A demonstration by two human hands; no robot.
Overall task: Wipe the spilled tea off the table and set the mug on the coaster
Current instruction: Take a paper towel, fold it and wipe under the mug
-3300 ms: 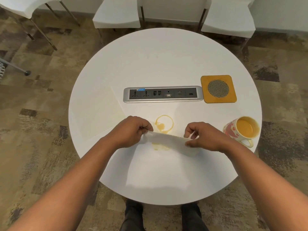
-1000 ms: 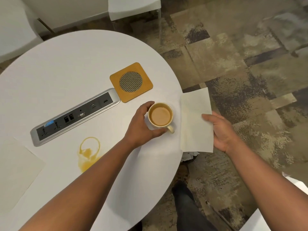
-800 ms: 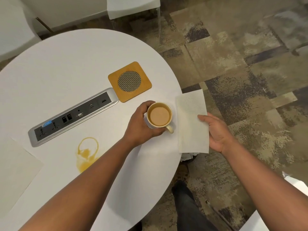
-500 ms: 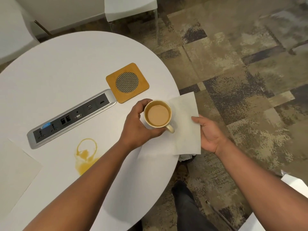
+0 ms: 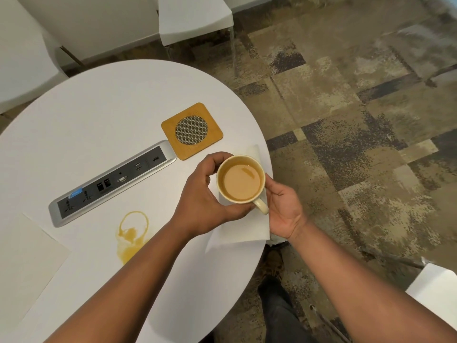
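Head view: left hand [image 5: 205, 196] clamps the brimming mug [image 5: 241, 179], right hand [image 5: 282, 209] pressing a napkin [image 5: 241, 230] beneath; a tilt slops tea onto the desk [image 5: 103, 112].

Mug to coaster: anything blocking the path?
Nothing visible. The cream ceramic mug, held by the left hand, sits just short of the bare orange square coaster; only open white table lies between.

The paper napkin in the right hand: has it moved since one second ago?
Yes. The napkin was beyond the table edge; now it lies under the mug, over the tabletop.
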